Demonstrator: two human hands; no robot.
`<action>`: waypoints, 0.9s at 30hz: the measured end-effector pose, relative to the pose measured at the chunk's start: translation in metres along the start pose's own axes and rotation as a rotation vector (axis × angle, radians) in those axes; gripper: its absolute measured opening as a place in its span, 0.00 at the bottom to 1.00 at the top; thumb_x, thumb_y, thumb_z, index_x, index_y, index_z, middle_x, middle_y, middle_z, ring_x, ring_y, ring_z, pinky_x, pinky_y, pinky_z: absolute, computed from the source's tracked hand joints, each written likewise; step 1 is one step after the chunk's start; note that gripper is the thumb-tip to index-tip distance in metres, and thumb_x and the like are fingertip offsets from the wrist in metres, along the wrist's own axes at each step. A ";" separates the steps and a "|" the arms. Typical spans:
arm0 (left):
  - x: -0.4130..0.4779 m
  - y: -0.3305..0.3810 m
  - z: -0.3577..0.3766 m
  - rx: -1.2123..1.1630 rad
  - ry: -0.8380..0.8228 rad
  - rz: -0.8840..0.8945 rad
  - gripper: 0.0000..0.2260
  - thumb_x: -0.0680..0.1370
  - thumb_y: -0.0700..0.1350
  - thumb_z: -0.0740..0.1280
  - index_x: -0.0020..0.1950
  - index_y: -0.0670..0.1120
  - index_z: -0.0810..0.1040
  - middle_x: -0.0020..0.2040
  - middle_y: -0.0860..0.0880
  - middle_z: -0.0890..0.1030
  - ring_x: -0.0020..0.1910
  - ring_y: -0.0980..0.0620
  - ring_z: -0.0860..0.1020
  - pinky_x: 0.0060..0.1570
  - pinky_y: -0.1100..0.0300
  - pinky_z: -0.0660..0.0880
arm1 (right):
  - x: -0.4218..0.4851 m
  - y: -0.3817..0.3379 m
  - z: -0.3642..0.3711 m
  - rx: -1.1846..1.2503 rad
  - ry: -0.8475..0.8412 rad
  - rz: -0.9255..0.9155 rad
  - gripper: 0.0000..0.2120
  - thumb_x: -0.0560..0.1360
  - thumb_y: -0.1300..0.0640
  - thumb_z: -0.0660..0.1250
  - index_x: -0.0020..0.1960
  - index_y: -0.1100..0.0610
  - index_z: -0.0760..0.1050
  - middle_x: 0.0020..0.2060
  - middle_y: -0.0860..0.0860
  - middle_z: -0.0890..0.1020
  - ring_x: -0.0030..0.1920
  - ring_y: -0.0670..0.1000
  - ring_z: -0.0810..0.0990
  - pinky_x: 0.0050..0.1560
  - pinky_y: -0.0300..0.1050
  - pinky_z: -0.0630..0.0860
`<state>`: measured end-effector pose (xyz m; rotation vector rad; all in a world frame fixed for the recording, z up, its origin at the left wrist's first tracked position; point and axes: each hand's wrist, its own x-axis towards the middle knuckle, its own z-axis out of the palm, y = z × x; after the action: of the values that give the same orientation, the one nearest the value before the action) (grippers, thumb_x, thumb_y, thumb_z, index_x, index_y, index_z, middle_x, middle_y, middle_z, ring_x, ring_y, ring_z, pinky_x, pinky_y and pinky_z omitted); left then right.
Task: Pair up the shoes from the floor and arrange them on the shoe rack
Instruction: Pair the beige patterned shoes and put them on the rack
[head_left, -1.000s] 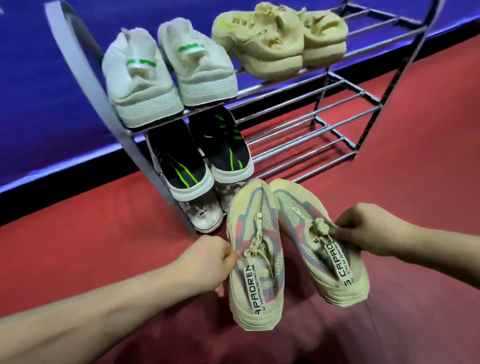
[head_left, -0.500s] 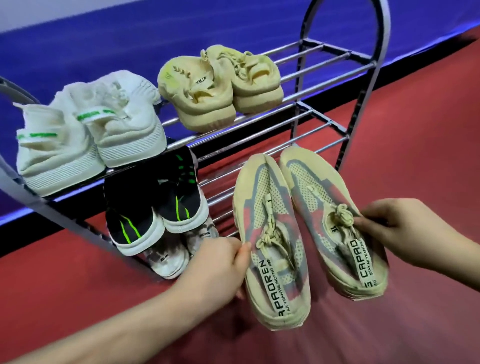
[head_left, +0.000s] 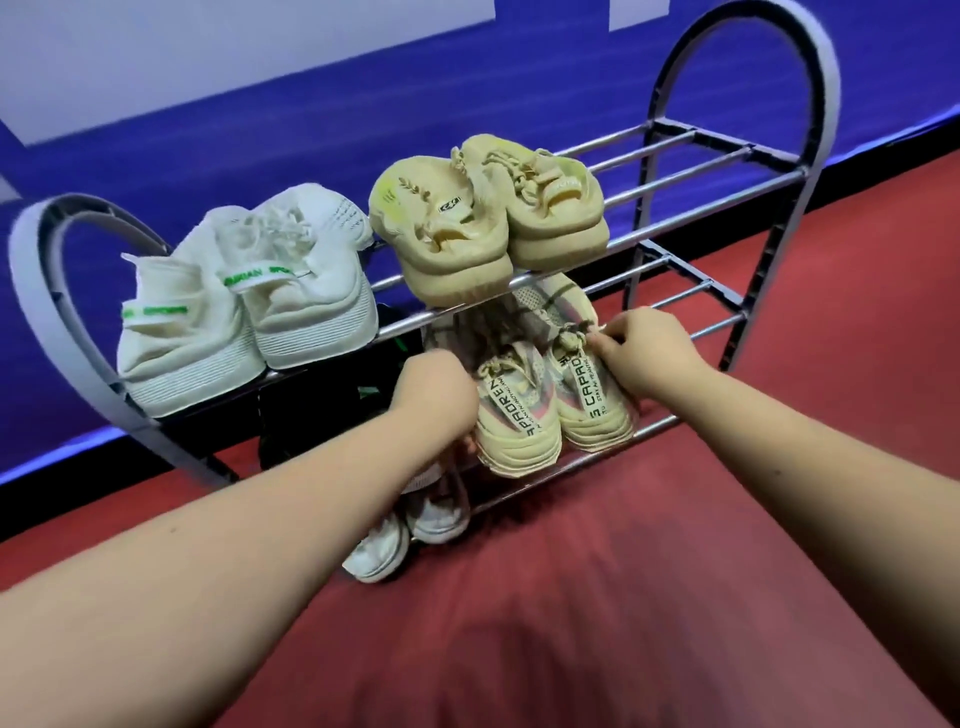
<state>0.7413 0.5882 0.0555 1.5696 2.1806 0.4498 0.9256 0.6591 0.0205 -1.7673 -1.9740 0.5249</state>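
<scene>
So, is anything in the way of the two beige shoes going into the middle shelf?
Nothing visible does. The beige shoes, gripped by the left hand and right hand, are on the middle shelf, toes under the yellow pair above. The black shoes sit beside them to the left, not in front.

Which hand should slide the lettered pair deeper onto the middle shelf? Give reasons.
Right, probably. The right hand pinches the laces of the right shoe from above, bare rails beside it; the left hand grips the left shoe low, crowded by black shoes.
</scene>
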 end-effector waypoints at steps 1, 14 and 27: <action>-0.001 -0.002 0.003 0.000 0.013 0.008 0.14 0.80 0.41 0.58 0.53 0.32 0.78 0.49 0.36 0.82 0.48 0.38 0.82 0.42 0.56 0.78 | 0.000 0.003 0.004 0.016 0.005 0.010 0.17 0.77 0.50 0.63 0.42 0.63 0.80 0.38 0.63 0.81 0.45 0.63 0.78 0.39 0.45 0.66; -0.019 -0.019 0.035 -0.021 -0.068 -0.136 0.16 0.78 0.47 0.59 0.54 0.35 0.77 0.45 0.37 0.83 0.46 0.40 0.83 0.48 0.55 0.80 | -0.043 0.037 0.014 0.687 -0.261 0.397 0.13 0.75 0.50 0.67 0.50 0.60 0.77 0.45 0.62 0.83 0.30 0.60 0.83 0.34 0.49 0.82; 0.002 0.006 0.006 0.176 -0.047 -0.102 0.12 0.78 0.39 0.62 0.57 0.37 0.79 0.55 0.41 0.81 0.55 0.44 0.79 0.52 0.57 0.76 | -0.011 0.021 0.013 0.566 -0.086 0.294 0.12 0.73 0.59 0.63 0.43 0.68 0.79 0.30 0.60 0.79 0.29 0.59 0.79 0.42 0.60 0.81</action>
<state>0.7489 0.5918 0.0526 1.5315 2.3039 0.1917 0.9366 0.6509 -0.0030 -1.6762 -1.4158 1.1439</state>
